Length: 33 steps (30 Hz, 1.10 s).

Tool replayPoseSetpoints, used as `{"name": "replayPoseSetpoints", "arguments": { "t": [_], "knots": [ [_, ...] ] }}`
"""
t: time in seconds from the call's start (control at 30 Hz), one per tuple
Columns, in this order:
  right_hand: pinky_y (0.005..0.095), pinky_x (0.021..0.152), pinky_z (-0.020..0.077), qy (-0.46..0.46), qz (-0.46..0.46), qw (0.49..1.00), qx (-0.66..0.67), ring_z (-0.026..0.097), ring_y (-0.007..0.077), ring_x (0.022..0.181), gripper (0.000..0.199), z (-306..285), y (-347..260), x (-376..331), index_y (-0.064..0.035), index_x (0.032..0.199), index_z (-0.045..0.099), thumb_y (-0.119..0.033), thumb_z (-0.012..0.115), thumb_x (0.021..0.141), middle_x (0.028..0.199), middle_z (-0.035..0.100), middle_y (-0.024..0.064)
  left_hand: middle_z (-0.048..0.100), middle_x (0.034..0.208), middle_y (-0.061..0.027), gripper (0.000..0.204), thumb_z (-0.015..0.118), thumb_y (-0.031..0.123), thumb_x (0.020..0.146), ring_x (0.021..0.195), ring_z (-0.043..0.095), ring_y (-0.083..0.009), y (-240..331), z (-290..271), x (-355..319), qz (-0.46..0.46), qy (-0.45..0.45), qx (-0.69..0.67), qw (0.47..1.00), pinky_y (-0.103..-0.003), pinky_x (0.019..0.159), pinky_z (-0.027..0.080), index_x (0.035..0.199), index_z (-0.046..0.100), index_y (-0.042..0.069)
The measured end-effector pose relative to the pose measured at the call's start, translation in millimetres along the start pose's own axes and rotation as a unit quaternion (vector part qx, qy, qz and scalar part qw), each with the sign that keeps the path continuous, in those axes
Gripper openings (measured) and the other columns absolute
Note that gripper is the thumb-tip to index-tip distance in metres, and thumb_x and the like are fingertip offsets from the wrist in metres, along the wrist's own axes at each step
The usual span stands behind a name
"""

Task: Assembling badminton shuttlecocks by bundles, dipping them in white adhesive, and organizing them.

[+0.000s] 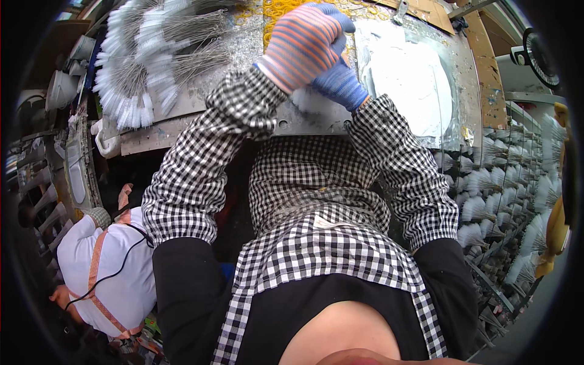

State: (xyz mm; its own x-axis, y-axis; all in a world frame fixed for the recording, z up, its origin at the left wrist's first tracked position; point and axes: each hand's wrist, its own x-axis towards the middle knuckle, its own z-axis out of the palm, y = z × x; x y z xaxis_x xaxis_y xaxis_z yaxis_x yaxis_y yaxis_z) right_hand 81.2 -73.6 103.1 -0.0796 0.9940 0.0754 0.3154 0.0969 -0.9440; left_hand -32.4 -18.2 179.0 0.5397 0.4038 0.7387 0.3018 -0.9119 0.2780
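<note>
My left hand (302, 44), in an orange-and-blue striped knit glove, is closed above the bench, its fingers curled away from view. Just below it and touching it is my right hand (342, 84) in a blue glove, also closed. Whatever sits between the two hands is hidden. A pale, blurred patch like white bristles (309, 100) shows under them, near the bench's front edge. To the left lies a heap of white bottle brushes (143, 61) with twisted wire stems. Yellow rings (283, 8) are piled just beyond my left hand.
White paste (410, 85) covers a board to the right of my hands. A metal clip (401, 12) lies at its far edge. Racks of white brushes (493, 188) stand at the right. Another person in a white top (115, 267) is at the lower left.
</note>
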Motion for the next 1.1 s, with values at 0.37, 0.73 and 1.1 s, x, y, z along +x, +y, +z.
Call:
{"name": "replayPoseSetpoints", "arguments": {
  "t": [0.37,0.73,1.1],
  "knots": [
    [0.0378,0.075,0.0554,0.076,-0.164,0.971,-0.154,0.070,0.0283,0.085,0.038,4.3,1.2,-17.8,-0.0095,0.097,0.068,-0.041,0.077,0.079,0.090,0.072,0.0105,0.071,0.093,-0.0093,0.024,0.068,0.002,0.074,0.085,0.069,-0.0294,16.2,-28.3,-7.4,0.033,0.000,-0.049,0.998,-0.036,0.075,0.057,0.096,0.075,0.010],
    [0.0373,0.090,0.0542,0.043,0.040,0.984,-0.165,0.070,0.0297,0.098,0.052,-16.0,-9.4,8.1,-0.0107,0.111,0.069,-0.046,0.078,0.073,0.104,0.074,0.0123,0.069,0.089,-0.0151,0.015,0.066,0.000,0.079,0.083,0.068,-0.0288,-8.1,-19.9,22.9,-0.134,-0.038,-0.158,0.978,-0.033,0.069,0.054,0.092,0.072,0.003],
    [0.0321,0.080,0.0560,0.090,-0.115,0.979,-0.140,0.070,0.0204,0.088,0.036,12.0,7.9,-14.7,-0.0026,0.107,0.065,-0.030,0.076,0.086,0.091,0.071,0.0081,0.070,0.091,-0.0082,0.024,0.070,0.002,0.076,0.083,0.067,-0.0292,4.9,-13.5,5.3,0.065,-0.020,-0.074,0.995,-0.035,0.074,0.055,0.097,0.074,0.012]
  ]
}}
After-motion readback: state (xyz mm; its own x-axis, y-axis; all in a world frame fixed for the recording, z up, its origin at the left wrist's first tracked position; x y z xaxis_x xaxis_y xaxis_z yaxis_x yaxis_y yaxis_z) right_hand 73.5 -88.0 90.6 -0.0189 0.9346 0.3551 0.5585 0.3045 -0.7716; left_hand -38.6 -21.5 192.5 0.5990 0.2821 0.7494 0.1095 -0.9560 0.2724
